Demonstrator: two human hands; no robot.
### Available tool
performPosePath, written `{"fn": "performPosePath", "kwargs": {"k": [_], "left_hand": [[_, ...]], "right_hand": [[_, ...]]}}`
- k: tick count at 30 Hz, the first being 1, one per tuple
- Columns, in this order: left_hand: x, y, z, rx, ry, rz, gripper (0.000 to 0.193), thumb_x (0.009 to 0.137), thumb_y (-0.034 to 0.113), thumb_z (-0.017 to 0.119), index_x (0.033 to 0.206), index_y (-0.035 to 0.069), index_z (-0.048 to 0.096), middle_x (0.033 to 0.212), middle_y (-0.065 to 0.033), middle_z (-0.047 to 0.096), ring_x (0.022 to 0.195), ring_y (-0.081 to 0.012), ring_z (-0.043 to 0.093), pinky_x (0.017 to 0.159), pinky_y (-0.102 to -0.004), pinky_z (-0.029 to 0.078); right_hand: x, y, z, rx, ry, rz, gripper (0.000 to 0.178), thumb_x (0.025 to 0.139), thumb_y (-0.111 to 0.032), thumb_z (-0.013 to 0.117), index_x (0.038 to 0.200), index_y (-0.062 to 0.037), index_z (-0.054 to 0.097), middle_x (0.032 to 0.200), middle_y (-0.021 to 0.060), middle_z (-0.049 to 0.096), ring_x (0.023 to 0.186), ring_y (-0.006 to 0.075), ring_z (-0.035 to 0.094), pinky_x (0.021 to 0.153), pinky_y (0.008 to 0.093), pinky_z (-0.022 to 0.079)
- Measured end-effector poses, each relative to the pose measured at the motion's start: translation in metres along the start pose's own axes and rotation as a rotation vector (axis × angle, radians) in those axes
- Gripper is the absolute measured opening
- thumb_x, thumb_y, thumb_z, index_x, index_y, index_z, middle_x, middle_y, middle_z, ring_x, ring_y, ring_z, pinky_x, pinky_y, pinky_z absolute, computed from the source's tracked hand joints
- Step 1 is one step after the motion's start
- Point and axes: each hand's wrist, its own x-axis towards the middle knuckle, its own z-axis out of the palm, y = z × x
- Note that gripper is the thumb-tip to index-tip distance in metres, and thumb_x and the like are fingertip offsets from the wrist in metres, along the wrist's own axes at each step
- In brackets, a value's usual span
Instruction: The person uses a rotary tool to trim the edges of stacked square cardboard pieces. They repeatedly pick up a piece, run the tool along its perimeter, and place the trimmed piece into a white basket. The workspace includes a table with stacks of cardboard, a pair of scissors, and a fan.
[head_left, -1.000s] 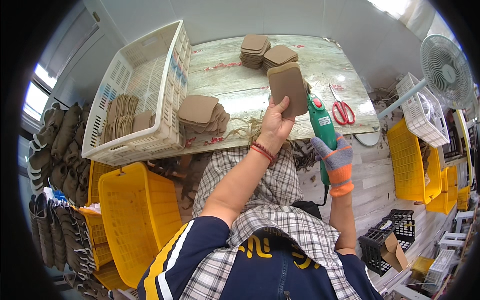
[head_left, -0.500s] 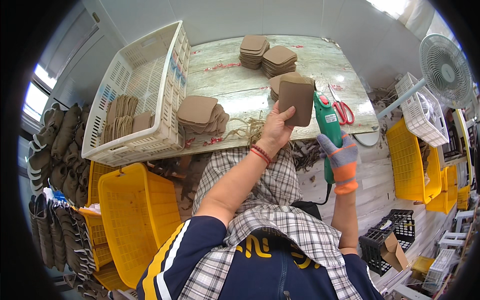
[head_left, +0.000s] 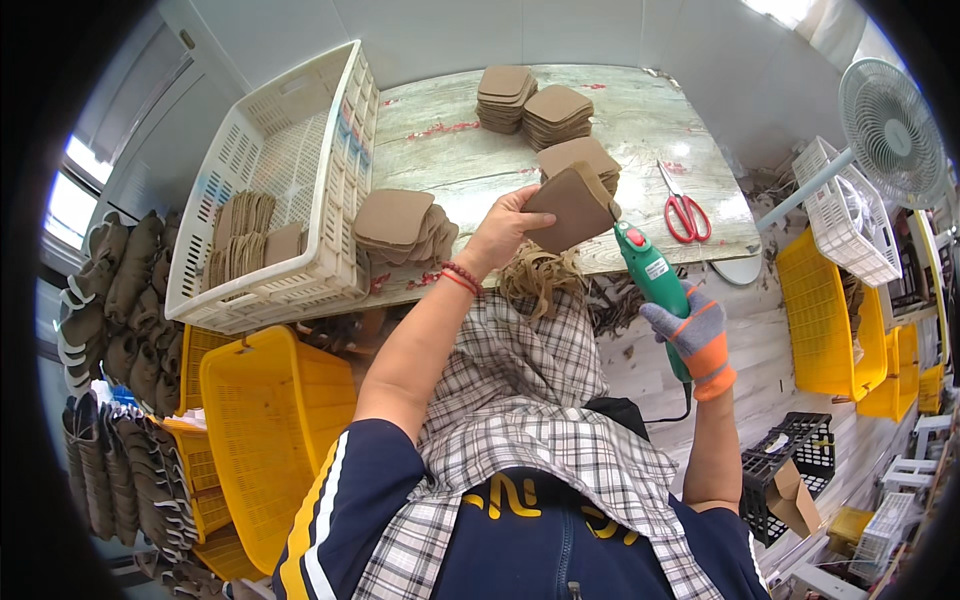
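From the head camera, the left hand [head_left: 505, 228] is raised over the table's near edge, fingers closed on a brown pad [head_left: 570, 208] that it holds tilted, the lower right edge turned toward the cutter [head_left: 652, 285], so that edge is offered to the tool's tip. The right hand [head_left: 693, 335], in a grey and orange glove, is wrapped tight round the green cutter's body, its nose angled up and touching, or just short of, the pad's corner; its cord hangs down behind the wrist. Pale trimmings [head_left: 540, 275] hang in a bunch just under the pad, over the table edge, where offcuts would drop. On the table [head_left: 455, 165] the other pads lie sorted: a fanned pile [head_left: 400, 225] just left of the held one, beside the white basket [head_left: 300, 150], and three neater stacks [head_left: 530, 100] farther back, within reach. Red scissors [head_left: 683, 212] lie apart to the right. A yellow crate [head_left: 270, 420] stands below the table at the left, and a fan [head_left: 890, 130] stands at the far right
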Motion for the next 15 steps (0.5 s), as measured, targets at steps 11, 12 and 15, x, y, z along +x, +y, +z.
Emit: {"fn": "performPosePath", "kwargs": {"k": [11,12,15], "left_hand": [[-0.021,-0.014,-0.010,0.185,-0.019,-0.145,0.040,0.079,-0.003,0.064,0.118,0.002,0.058,0.106,-0.0029,0.065,0.094,-0.0113,0.060,0.087,-0.0267,0.047],[-0.022,-0.017,-0.010,0.166,-0.029,-0.160,0.040,0.079,-0.004,0.063,0.118,0.001,0.058,0.108,-0.0029,0.064,0.095,-0.0107,0.059,0.087,-0.0259,0.046],[-0.025,-0.019,-0.010,0.153,-0.075,-0.207,0.040,0.079,-0.005,0.062,0.119,0.001,0.057,0.109,-0.0030,0.064,0.097,-0.0103,0.058,0.088,-0.0256,0.046]], "right_hand": [[-0.002,0.014,0.021,-0.081,0.011,0.036,0.052,0.071,-0.031,0.081,0.105,0.0015,0.059,0.073,0.0039,0.062,0.061,0.0082,0.057,0.055,0.0246,0.047],[-0.002,0.012,0.022,-0.044,-0.003,0.053,0.052,0.071,-0.031,0.081,0.105,0.0012,0.059,0.072,0.0036,0.062,0.060,0.0081,0.056,0.054,0.0244,0.047],[0.002,0.011,0.024,0.059,-0.041,0.086,0.049,0.072,-0.030,0.081,0.103,0.0007,0.059,0.071,0.0026,0.061,0.057,0.0079,0.054,0.052,0.0237,0.046]]}}
